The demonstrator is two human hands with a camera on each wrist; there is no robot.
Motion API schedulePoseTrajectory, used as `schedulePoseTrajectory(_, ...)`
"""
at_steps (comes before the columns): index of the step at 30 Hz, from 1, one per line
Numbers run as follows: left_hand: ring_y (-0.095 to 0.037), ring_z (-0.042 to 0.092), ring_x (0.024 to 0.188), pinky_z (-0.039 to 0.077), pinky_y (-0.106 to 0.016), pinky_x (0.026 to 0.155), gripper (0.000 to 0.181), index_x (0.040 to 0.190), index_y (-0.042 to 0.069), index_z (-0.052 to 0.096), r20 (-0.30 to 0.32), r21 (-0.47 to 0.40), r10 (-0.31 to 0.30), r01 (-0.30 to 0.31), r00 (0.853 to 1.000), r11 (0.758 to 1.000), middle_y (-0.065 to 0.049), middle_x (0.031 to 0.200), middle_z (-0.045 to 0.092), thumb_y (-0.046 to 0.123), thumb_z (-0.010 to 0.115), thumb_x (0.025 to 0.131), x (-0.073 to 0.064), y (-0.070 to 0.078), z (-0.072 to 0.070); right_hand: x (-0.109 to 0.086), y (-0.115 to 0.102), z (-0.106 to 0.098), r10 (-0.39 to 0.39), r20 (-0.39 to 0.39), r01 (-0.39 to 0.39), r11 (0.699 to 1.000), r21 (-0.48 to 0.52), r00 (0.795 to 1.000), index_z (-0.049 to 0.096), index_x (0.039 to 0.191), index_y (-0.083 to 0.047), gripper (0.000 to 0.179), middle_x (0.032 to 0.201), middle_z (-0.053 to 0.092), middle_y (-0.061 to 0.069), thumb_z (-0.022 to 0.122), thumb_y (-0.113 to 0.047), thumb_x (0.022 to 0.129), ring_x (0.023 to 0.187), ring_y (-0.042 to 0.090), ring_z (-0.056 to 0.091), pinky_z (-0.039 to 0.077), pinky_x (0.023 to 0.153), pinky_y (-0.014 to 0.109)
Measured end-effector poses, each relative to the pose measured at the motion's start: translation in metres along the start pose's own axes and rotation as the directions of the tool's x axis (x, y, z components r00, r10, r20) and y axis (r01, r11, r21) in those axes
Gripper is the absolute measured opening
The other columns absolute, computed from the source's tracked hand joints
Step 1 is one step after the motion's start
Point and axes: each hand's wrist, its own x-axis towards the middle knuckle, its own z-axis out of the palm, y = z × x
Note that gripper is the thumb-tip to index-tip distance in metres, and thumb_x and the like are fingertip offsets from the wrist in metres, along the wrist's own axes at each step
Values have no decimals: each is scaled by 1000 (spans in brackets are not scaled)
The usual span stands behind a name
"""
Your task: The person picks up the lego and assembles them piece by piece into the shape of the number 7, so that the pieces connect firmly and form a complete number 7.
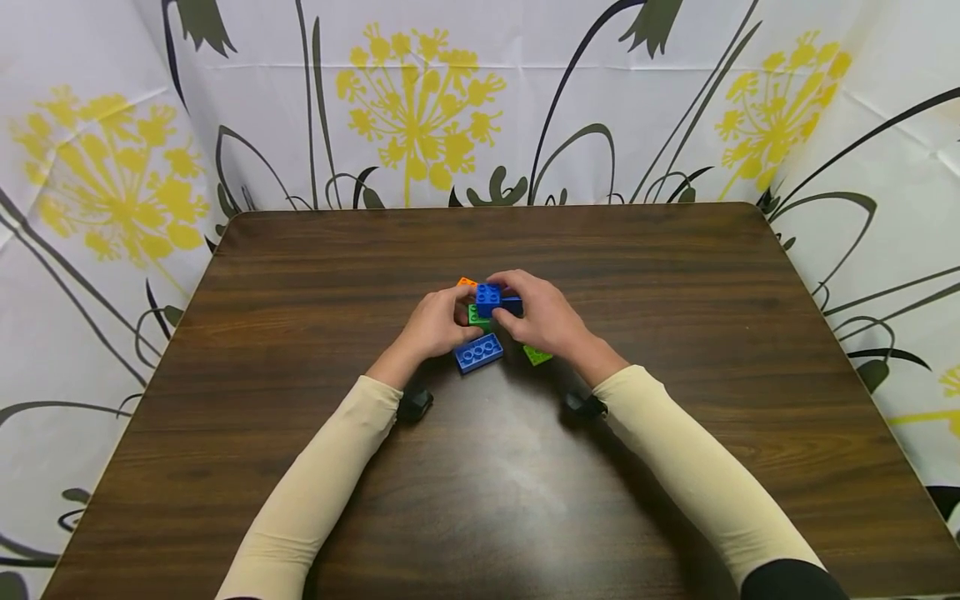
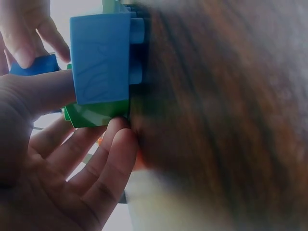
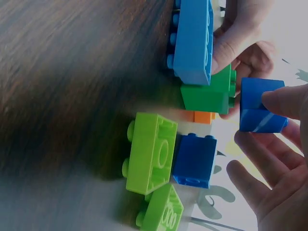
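From the head view I see both hands meeting over a cluster of toy bricks in the middle of the table [image 1: 300, 275]. My right hand [image 1: 543, 321] pinches a small blue brick [image 1: 488, 298] held above the pile; my left hand [image 1: 435, 323] curls around a green brick [image 1: 476, 316]. A long blue brick [image 1: 477, 352] lies just in front.

On the left wrist view, fingers [image 2: 103, 168] press the green brick [image 2: 94, 113] under the long blue brick [image 2: 101, 57].

On the right wrist view, the small blue brick [image 3: 260, 106] sits pinched between thumb and fingers, beside lime bricks [image 3: 149, 154], a dark blue brick [image 3: 195, 160] and an orange brick [image 3: 203, 116].
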Motion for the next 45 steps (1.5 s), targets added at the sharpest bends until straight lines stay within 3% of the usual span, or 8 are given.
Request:
schedulePoseTrajectory(14,-21,62,80,54,-37,74,36,110,10,64,3,20,-26,26,1000,999,-5,85,66,22,82,81,-1,-1,0,4,-1,12,-19,35,18,1000,21,999,53,134,-9,45,130,57,7,69,-19,93,115,24,61,51,96,38)
schedulePoseTrajectory(45,-22,65,84,56,-37,78,35,112,7,65,28,9,-42,42,999,999,-8,92,69,20,81,83,0,2,-3,6,-7,7,12,86,-5,996,-85,996,52,138,-10,46,128,59,7,65,-22,96,111,23,62,50,97,39)
